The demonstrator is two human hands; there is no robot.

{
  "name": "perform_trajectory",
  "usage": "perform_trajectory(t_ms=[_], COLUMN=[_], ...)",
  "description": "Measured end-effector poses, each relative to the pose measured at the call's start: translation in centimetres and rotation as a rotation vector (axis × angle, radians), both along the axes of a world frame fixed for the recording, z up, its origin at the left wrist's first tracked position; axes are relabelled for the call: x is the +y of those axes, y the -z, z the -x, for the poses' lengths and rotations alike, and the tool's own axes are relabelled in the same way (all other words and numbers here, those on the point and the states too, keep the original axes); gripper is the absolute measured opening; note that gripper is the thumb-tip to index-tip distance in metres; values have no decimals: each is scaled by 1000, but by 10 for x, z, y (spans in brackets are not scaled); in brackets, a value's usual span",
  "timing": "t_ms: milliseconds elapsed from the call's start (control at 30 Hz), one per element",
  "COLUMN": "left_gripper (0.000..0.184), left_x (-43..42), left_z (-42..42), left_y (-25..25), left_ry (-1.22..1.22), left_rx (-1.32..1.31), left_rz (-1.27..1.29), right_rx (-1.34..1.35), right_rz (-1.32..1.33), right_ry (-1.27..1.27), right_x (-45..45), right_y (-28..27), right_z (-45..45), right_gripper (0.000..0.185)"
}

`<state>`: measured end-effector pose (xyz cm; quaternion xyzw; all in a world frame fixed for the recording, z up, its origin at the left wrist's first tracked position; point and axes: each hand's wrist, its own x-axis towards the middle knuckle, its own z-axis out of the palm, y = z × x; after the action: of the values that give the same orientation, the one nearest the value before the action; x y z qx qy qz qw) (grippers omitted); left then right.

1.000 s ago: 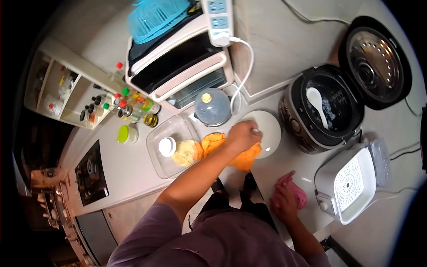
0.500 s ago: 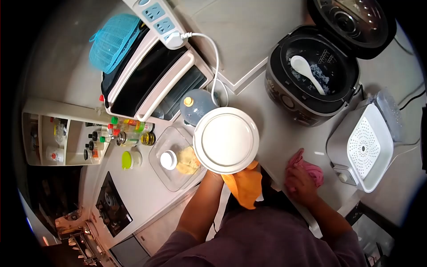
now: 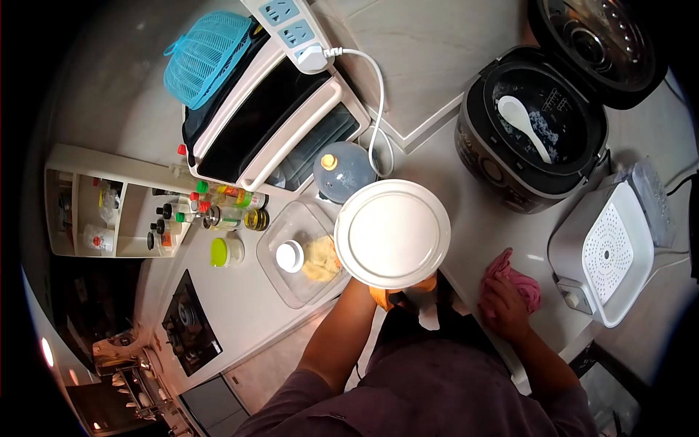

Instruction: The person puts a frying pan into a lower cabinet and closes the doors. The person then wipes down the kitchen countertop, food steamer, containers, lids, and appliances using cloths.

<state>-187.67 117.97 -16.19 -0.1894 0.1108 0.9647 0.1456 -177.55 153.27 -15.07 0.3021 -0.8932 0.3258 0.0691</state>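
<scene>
A white round lid [image 3: 392, 234] is held up over the counter's front edge, its flat face toward me. My left hand [image 3: 360, 290] is under it, mostly hidden, with its fingers out of sight behind the lid. Part of an orange cloth [image 3: 381, 297] shows below the lid's lower edge. On the right, my right hand [image 3: 504, 304] rests on the counter with its fingers curled over a crumpled pink cloth [image 3: 523, 288]. Left of the lid, a clear tray [image 3: 275, 226] holds a white-capped container [image 3: 289, 256] and a yellowish cloth [image 3: 320, 259].
An open rice cooker [image 3: 502, 175] with a white spoon [image 3: 520, 120] stands at the upper right, near a white perforated steamer [image 3: 608, 251]. An oven [image 3: 269, 116], a dark domed pot [image 3: 345, 175], bottles [image 3: 229, 217] and a green-lidded jar [image 3: 226, 252] are at the left.
My left hand has lifted the white lid from the counter toward me and turned its flat face up. Less orange cloth shows now. My right hand stays on the pink cloth.
</scene>
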Motion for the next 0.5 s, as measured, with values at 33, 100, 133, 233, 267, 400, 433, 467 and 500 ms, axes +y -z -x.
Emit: perform_trajectory(t_ms=[33,100,133,233,267,400,433,467,500], left_gripper=[57,56,55,54,53,49,51,44,38], left_x=[-1,-4,-6,-8,-5,12,9,1,-6], left_z=[2,8,10,17,18,-1,-12,-26,-42], left_y=[0,0,0,3,6,-3,-11,-10,-22], left_ry=[8,46,76,151,135,18,19,19,17], left_rx=[3,-7,-18,-60,-74,-42,11,-53,-44], left_rz=[6,13,16,49,118,452,462,419,528], right_rx=[4,-9,-17,-5,-10,3,9,13,6], right_rz=[-2,16,21,39,17,-38,-57,-78,-75], right_ry=[4,1,0,-25,-16,-50,-52,-49,-81], right_x=[0,1,3,5,4,1,0,-4,-9], right_y=[0,3,5,11,12,21,21,19,18], right_z=[0,0,-1,-1,-1,-2,-2,2,8], right_gripper=[29,29,28,29,30,36,36,37,37])
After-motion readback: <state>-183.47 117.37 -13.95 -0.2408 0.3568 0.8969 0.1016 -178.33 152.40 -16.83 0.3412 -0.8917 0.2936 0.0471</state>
